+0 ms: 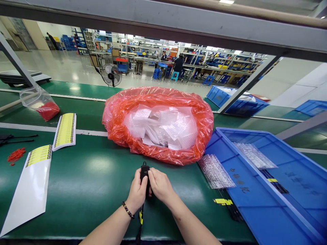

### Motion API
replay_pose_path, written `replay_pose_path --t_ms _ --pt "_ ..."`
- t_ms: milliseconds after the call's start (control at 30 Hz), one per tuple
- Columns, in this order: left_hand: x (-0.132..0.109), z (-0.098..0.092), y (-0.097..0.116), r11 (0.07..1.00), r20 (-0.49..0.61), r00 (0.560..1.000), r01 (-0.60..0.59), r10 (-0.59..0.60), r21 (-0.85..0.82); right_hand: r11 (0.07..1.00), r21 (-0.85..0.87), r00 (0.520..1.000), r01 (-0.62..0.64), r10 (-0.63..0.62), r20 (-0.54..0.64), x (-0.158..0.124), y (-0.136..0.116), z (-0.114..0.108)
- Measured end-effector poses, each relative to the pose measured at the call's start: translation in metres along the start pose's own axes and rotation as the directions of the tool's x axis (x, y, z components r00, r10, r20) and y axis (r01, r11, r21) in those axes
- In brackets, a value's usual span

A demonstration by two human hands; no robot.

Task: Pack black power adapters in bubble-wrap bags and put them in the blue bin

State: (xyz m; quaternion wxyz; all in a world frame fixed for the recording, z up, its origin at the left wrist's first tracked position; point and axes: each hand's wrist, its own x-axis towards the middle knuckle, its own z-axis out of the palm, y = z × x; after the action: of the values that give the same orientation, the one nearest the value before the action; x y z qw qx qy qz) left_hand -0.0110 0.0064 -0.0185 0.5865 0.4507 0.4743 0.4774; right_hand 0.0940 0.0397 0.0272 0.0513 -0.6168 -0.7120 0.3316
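Note:
Over the green tabletop, a small black box-shaped device (145, 172) is held upright between both hands. My left hand (137, 190) grips it from the left, thumb along its face. My right hand (160, 183) is closed on its right side, fingertips near the upper half. A dark loop sticks out at the top of the device. From its lower end a black cable (142, 208) with a yellow label runs down toward the table's front edge. What the device is exactly, I cannot make out.
Ahead lies a red plastic bag (117, 127) full of bubble-wrap pouches. Blue bins (245, 207) hold bubble-wrapped cables at right. To the left are yellow label sheets (65, 131), small red parts (16, 154) and a clear bag of red parts (48, 109). A metal frame bar (163, 20) crosses overhead.

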Motion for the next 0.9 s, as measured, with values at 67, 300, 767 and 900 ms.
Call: replay_pose_path --t_ms 67,300,767,900 --pt "0.000 0.000 0.000 1.000 0.007 1.000 0.005 -0.005 -0.016 1.000 0.015 1.000 0.005 -0.005 0.007 0.000 0.001 0.000" --pt "0.002 -0.001 -0.001 1.000 0.007 1.000 0.029 -0.029 -0.002 0.998 -0.059 0.999 0.035 -0.034 0.023 0.001 0.005 -0.003" --pt "0.007 -0.006 0.005 0.971 -0.047 0.994 0.081 -0.094 -0.223 0.862 -0.463 0.945 -0.205 0.298 0.136 0.043 0.022 -0.013" --pt "0.008 -0.009 0.007 0.954 -0.056 0.995 0.066 -0.085 -0.292 0.862 -0.436 0.960 -0.259 0.278 -0.022 0.041 0.023 -0.025"
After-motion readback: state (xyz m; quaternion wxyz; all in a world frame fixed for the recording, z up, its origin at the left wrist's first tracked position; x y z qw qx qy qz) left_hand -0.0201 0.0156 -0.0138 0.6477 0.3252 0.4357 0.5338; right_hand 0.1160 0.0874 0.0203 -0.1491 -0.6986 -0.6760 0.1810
